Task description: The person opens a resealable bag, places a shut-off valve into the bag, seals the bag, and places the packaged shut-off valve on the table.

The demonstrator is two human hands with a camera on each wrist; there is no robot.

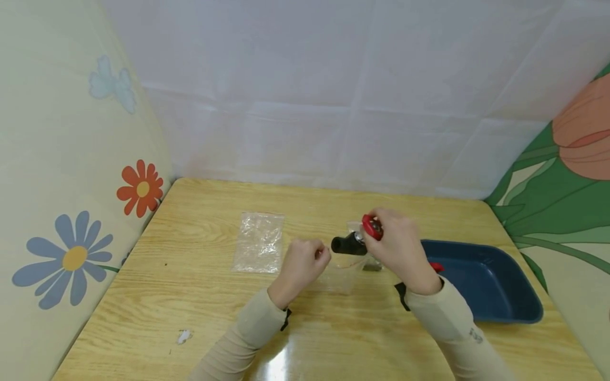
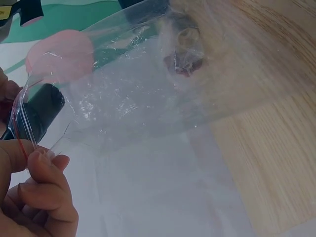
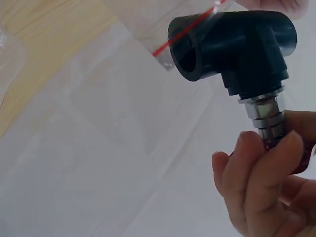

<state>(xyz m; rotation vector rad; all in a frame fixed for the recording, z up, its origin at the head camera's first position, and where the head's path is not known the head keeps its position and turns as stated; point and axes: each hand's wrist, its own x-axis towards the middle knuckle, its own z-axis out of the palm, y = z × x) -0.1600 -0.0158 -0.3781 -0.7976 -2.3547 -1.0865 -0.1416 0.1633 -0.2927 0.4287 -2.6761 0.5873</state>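
Observation:
My left hand (image 1: 305, 259) pinches the rim of a clear zip bag (image 2: 118, 89) with a red strip along its mouth. In the head view this bag is faint and hangs between my hands. My right hand (image 1: 397, 246) grips the red knob (image 1: 372, 226) of a stop valve with a black tee-shaped body (image 3: 242, 47) and a metal neck (image 3: 266, 116). The valve's black body is at the bag's mouth, overlapping the red strip in the right wrist view; whether it is inside I cannot tell. My right fingers partly hide the knob.
Flat on the wooden table (image 1: 200, 301) lies another clear bag (image 1: 259, 242), left of my hands. A dark blue tray (image 1: 500, 315) stands at the right, with a red item (image 1: 436, 266) partly hidden by my right wrist. A small bagged item (image 1: 371, 265) lies behind my hands.

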